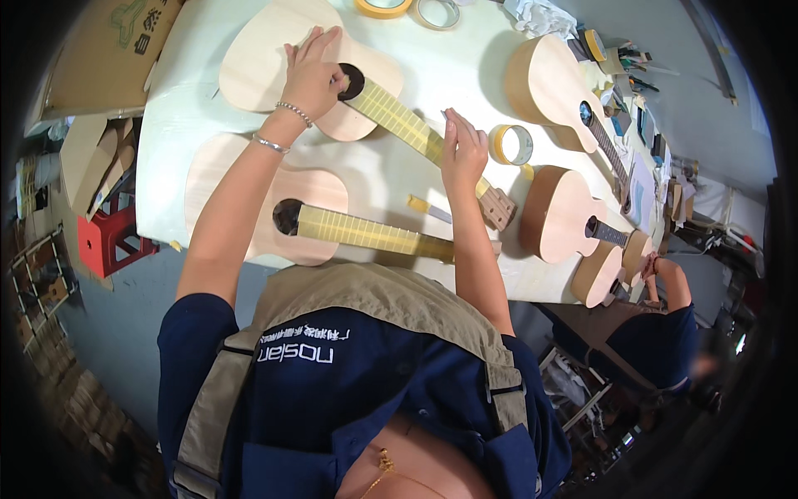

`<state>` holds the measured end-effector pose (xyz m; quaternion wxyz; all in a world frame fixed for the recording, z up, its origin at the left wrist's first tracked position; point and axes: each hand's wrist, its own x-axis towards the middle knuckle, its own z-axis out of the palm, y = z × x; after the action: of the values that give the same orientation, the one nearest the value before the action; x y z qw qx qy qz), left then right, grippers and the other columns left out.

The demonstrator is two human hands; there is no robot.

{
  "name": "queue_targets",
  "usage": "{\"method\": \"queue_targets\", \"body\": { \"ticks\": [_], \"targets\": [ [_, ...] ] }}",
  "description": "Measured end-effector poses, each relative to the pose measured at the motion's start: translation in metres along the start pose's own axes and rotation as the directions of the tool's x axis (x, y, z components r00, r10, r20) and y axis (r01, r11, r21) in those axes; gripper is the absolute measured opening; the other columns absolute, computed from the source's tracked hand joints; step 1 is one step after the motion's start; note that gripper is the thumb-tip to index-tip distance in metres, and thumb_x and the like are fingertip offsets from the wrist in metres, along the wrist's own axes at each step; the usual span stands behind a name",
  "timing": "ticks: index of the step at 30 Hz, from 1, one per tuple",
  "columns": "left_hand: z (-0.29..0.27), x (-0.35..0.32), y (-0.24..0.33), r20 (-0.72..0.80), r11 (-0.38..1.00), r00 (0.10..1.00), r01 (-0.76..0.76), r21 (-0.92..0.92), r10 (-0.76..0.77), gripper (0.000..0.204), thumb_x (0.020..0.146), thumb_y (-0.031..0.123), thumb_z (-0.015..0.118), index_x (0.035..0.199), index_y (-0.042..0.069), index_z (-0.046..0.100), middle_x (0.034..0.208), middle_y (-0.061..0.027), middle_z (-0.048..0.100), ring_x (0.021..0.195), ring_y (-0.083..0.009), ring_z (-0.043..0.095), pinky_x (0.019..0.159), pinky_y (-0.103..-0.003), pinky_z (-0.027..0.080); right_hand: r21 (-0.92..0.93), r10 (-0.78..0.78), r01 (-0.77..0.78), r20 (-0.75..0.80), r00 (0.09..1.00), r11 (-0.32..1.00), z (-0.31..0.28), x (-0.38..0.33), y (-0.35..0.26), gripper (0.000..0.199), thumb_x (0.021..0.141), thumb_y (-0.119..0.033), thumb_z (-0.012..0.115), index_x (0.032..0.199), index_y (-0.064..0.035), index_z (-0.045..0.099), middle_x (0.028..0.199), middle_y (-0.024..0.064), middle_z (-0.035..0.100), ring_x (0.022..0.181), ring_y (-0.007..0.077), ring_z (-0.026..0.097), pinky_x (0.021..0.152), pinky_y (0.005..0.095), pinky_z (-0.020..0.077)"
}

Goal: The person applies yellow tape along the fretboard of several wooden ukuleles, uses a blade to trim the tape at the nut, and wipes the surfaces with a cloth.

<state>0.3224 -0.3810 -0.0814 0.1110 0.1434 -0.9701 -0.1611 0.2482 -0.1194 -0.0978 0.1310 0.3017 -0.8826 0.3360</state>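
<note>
A pale, unfinished small guitar lies on the table, its fretboard covered with yellow masking tape. My left hand rests on its body with several fingers stretched out flat, the thumb at the edge of the dark sound hole. Over the taped neck, near the headstock, my right hand is closed. A tiny dark tip shows at its fingertips; what it belongs to is too small to make out. Closer to me lies a second pale guitar, also with a taped fretboard.
Tape rolls lie on the table. A yellow-handled flat tool sits between the two guitars. More guitars stand at the right, where a co-worker's arm reaches in. A red stool is at the left.
</note>
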Motion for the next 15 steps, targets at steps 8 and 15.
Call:
{"method": "queue_targets", "body": {
  "ticks": [8,15],
  "targets": [
    [-0.069,-0.139,-0.001,-0.330,0.812,0.886,0.086,-0.577,-0.327,0.019,0.089,0.015,0.059,0.097,-0.002,0.065,0.114,-0.0113,0.058,0.106,-0.0211,0.055,0.088,-0.028,0.044,0.403,-0.596,0.499,0.160,0.787,0.767,-0.011,-0.058,-0.100,0.025,0.074,-0.011,0.067,0.099,-0.0083,0.066,0.105,0.0030,0.065,0.072,0.0204,0.053,0.062,0.0327,0.0430],
    [-0.036,-0.205,0.003,-0.366,0.725,0.811,0.101,-0.681,-0.456,0.021,0.091,0.014,0.054,0.098,-0.003,0.063,0.109,-0.0114,0.057,0.103,-0.0230,0.056,0.088,-0.031,0.045,0.302,-0.674,0.603,0.288,0.681,0.738,0.006,-0.100,-0.146,0.026,0.068,-0.016,0.071,0.094,-0.0143,0.069,0.108,-0.0076,0.064,0.068,0.0179,0.047,0.057,0.0290,0.0406]
  ]
}}
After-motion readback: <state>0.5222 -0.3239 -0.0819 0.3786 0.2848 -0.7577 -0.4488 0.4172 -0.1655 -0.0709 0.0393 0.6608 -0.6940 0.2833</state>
